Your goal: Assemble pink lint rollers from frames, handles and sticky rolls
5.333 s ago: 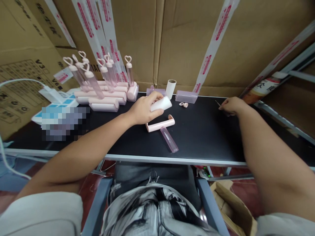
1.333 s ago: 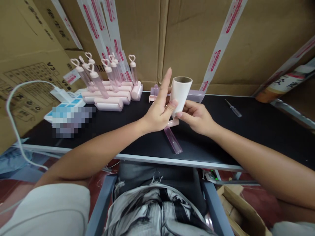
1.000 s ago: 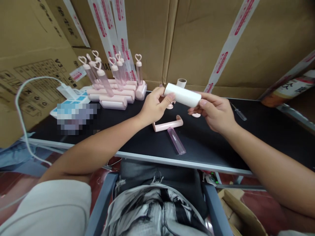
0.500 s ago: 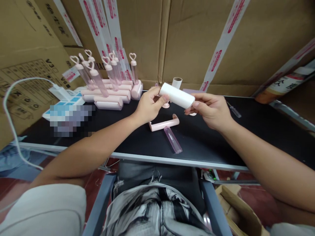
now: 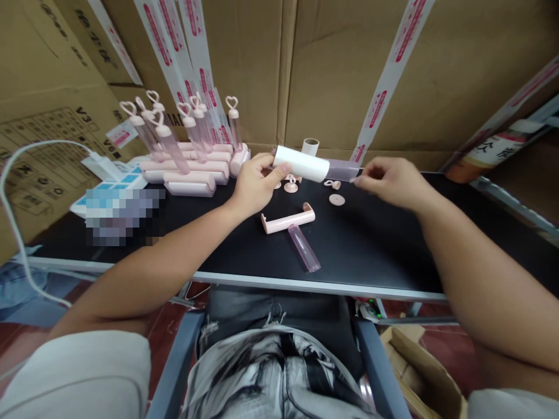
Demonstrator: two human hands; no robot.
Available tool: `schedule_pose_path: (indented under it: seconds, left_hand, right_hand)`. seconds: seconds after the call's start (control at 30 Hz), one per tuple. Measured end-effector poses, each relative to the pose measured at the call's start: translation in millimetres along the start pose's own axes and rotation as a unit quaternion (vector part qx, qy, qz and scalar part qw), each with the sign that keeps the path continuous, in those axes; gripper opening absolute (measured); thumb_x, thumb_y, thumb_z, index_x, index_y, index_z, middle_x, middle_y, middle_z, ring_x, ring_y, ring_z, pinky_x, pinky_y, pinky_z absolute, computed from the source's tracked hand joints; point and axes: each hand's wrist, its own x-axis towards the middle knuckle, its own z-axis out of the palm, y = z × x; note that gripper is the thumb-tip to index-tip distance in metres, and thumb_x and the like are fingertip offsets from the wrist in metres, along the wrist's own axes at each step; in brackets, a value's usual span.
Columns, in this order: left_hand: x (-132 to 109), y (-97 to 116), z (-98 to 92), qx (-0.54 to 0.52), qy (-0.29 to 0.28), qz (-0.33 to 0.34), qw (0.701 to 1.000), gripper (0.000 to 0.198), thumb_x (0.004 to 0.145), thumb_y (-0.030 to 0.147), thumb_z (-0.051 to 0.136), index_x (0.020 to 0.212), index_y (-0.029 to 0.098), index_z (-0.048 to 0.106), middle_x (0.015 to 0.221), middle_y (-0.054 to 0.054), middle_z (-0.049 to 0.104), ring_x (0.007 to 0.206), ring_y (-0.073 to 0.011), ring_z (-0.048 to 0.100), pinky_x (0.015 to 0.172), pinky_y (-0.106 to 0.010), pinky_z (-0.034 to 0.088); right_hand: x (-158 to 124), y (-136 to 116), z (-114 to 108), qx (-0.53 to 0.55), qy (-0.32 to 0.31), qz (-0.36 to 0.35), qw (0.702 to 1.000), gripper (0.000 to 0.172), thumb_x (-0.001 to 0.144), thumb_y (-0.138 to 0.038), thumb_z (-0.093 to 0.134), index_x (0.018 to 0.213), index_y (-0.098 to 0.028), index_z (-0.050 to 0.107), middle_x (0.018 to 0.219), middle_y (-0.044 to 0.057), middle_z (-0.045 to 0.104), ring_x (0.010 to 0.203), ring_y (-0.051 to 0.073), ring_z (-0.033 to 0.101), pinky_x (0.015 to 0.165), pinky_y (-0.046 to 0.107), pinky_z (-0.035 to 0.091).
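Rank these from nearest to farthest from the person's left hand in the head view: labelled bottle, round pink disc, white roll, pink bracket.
1. White roll: held in the left hand.
2. Pink bracket: on the black table, just below the hand in view.
3. Round pink disc: farther right.
4. Labelled bottle: far right.

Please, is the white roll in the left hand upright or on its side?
On its side: the white roll runs across the view, from the left hand toward the right hand.
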Motion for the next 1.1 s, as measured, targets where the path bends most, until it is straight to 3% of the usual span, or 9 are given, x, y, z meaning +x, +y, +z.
schedule_pose_path:
  seconds: [0.13,0.27,0.4,0.47,0.57,0.7,0.83,0.97,1.1]
  left_hand:
    - [-1,3,-2.2,0.030,-0.023,0.026,0.999,0.052,0.096,0.070,0.076,0.085,0.019,0.075,0.089,-0.006,0.071,0.085,-0.0199,0.065,0.077,-0.035,0.052]
    - [0,4,-1.9,0.042,-0.029,0.039,0.998,0.049,0.096,0.066,0.077,0.082,0.019,0.074,0.090,-0.006,0.071,0.086,-0.0194,0.063,0.077,-0.034,0.050]
    - [0,5,-0.7,0.037,-0.030,0.042,0.998,0.042,0.096,0.058,0.079,0.085,0.018,0.078,0.100,-0.008,0.074,0.092,-0.0200,0.067,0.081,-0.033,0.052]
    - [-2,7,2.1,0.041,-0.041,0.050,0.997,0.034,0.095,0.052,0.081,0.089,0.018,0.081,0.112,-0.009,0.077,0.098,-0.0209,0.069,0.085,-0.034,0.054]
    - [-7,13,10.5,0.042,-0.080,0.079,0.993,0.026,0.094,0.045,0.083,0.091,0.019,0.083,0.124,-0.010,0.078,0.102,-0.0215,0.071,0.086,-0.034,0.056]
    - [-13,20,20.6,0.056,-0.118,0.120,0.984,0.021,0.095,0.038,0.080,0.108,0.021,0.082,0.133,-0.010,0.077,0.113,-0.0246,0.073,0.098,-0.038,0.059]
    - [-15,24,15.6,0.112,-0.136,0.103,0.979,0.051,0.095,0.033,0.077,0.143,0.019,0.071,0.143,-0.015,0.072,0.098,-0.0206,0.074,0.093,-0.038,0.059]
    - [-14,26,4.4,0.206,-0.226,0.069,0.950,0.021,0.098,0.034,0.072,0.103,0.017,0.082,0.102,-0.008,0.081,0.086,-0.0206,0.071,0.082,-0.036,0.051]
    - [-13,32,0.3,0.256,-0.283,0.021,0.924,0.022,0.099,0.033,0.070,0.098,0.017,0.084,0.090,-0.005,0.082,0.076,-0.0171,0.066,0.073,-0.031,0.043]
  right_hand:
    - [6,17,5,-0.160,-0.138,0.044,0.976,0.026,0.082,-0.040,0.085,0.067,-0.025,0.070,0.067,0.001,0.073,0.064,0.020,0.065,0.063,0.034,0.043]
    - [5,11,15,-0.177,-0.189,0.006,0.966,0.019,0.080,-0.039,0.085,0.069,-0.026,0.076,0.074,0.001,0.077,0.071,0.022,0.069,0.067,0.033,0.045]
    - [-1,0,12,-0.094,-0.112,-0.052,0.988,0.025,0.088,-0.051,0.078,0.085,-0.026,0.083,0.090,0.005,0.081,0.079,0.025,0.071,0.074,0.037,0.052]
    - [-8,-12,12,0.013,-0.052,-0.080,0.995,0.037,0.092,-0.060,0.074,0.104,-0.026,0.084,0.101,0.008,0.083,0.085,0.028,0.074,0.080,0.040,0.057]
    - [-21,-37,19,0.129,-0.042,-0.154,0.979,0.061,0.087,-0.070,0.080,0.131,-0.028,0.079,0.124,0.010,0.083,0.102,0.034,0.076,0.094,0.047,0.061]
    - [-31,-58,26,0.076,-0.039,-0.196,0.977,0.055,0.088,-0.059,0.083,0.134,-0.028,0.078,0.127,0.011,0.083,0.107,0.035,0.074,0.099,0.049,0.060]
    - [-16,-35,15,0.079,0.061,-0.101,0.990,0.041,0.085,-0.041,0.086,0.121,-0.025,0.075,0.111,0.009,0.081,0.093,0.031,0.073,0.088,0.046,0.060]
    - [9,9,-1,0.065,0.158,0.087,0.982,0.037,0.077,-0.028,0.091,0.104,-0.020,0.067,0.107,0.015,0.080,0.089,0.026,0.072,0.083,0.042,0.054]
    - [23,37,-3,-0.006,0.138,0.175,0.975,0.036,0.077,-0.022,0.091,0.103,-0.017,0.066,0.116,0.016,0.080,0.098,0.023,0.070,0.088,0.039,0.050]
